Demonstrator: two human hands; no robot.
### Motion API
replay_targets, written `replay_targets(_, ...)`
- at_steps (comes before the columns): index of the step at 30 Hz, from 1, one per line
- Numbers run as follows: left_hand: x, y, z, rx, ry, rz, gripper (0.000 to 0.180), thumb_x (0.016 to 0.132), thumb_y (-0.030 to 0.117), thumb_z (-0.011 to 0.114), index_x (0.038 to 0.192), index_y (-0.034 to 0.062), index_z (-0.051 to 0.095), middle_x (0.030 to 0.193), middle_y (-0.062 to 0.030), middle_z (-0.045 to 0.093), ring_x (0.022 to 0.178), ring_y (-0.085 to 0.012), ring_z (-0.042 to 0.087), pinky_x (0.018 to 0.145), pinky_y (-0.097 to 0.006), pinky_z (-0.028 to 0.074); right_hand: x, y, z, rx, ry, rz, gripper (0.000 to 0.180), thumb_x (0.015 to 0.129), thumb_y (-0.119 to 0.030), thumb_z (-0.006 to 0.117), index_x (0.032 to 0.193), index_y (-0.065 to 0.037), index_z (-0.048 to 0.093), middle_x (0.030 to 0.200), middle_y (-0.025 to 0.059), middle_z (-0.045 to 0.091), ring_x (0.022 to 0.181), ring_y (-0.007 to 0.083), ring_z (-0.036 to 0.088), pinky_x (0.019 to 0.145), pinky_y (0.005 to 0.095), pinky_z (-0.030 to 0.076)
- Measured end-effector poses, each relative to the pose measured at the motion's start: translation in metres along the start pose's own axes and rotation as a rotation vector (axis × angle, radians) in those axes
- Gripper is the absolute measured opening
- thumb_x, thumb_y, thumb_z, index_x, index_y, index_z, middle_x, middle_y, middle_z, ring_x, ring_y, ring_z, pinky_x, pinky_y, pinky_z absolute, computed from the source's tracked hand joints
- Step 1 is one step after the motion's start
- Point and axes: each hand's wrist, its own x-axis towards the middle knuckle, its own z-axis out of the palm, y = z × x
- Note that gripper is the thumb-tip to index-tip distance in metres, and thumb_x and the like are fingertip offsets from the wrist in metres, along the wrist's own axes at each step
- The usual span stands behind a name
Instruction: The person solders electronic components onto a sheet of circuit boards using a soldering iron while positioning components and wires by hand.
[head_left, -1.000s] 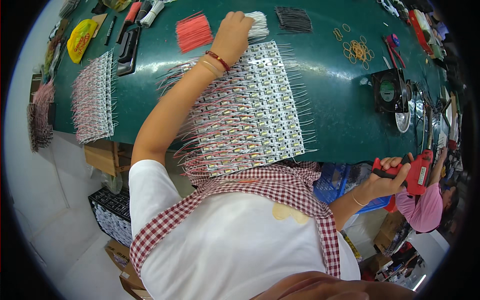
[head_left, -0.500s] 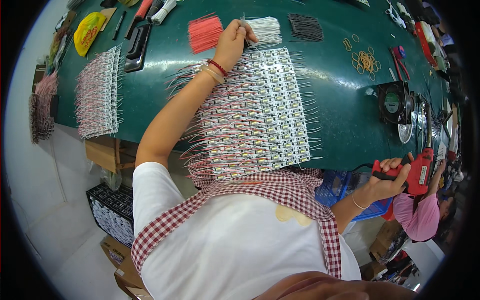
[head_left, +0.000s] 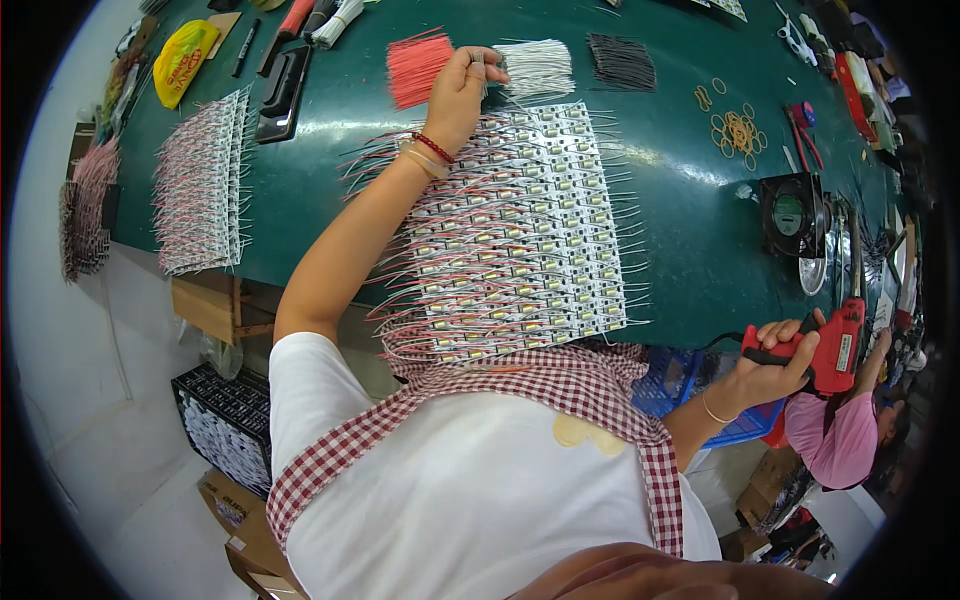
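My left hand (head_left: 463,92) is over the far part of the table, between a bundle of red wires (head_left: 418,70) and a bundle of white wires (head_left: 536,70). Its thumb and fingers are pinched together at the white bundle's left end; what lies in the pinch is too small to make out. Below it lies a wide panel of small LED circuit boards (head_left: 520,235), with red and white wires sticking out along the rows. At the right, my right hand (head_left: 775,365) grips a red soldering gun (head_left: 838,345), its long tip pointing away from me.
Black wires (head_left: 621,62) lie beside the white ones. Rubber bands (head_left: 738,132), pliers (head_left: 803,135) and a small black fan (head_left: 792,215) are at the right. A second wired panel (head_left: 200,185) and a black case (head_left: 283,95) lie left. A person in pink (head_left: 832,440) sits at the right.
My left hand has drawn slightly left and toward me, uncovering more of the white wires' left end. The right hand keeps its hold on the soldering gun. The whole view has shifted a little.
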Motion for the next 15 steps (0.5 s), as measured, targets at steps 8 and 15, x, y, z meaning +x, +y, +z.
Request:
replay_targets(8,-0.004,0.013,0.000,-0.057,0.012,-0.061,0.020,0.097,0.012,0.048,0.102,-0.0020,0.061,0.089,-0.0047,0.066,0.085,-0.0082,0.058,0.077,-0.023,0.046,-0.001,-0.001,0.002,0.032,-0.045,0.018,0.034,0.092,-0.017,0.053,0.116,0.007,0.046,0.064,0.0084,0.050,0.045,0.0118,0.045,0.043,0.0229,0.040)
replay_targets(15,0.011,0.018,0.010,0.586,-0.301,0.419,0.009,0.084,0.007,0.063,0.091,0.0025,0.067,0.081,-0.0072,0.059,0.078,-0.0212,0.060,0.069,-0.029,0.048,-0.004,-0.001,0.011,0.037,-0.055,0.063,0.034,0.093,-0.018,0.051,0.117,0.006,0.045,0.065,0.0083,0.050,0.045,0.0120,0.045,0.043,0.0237,0.039)
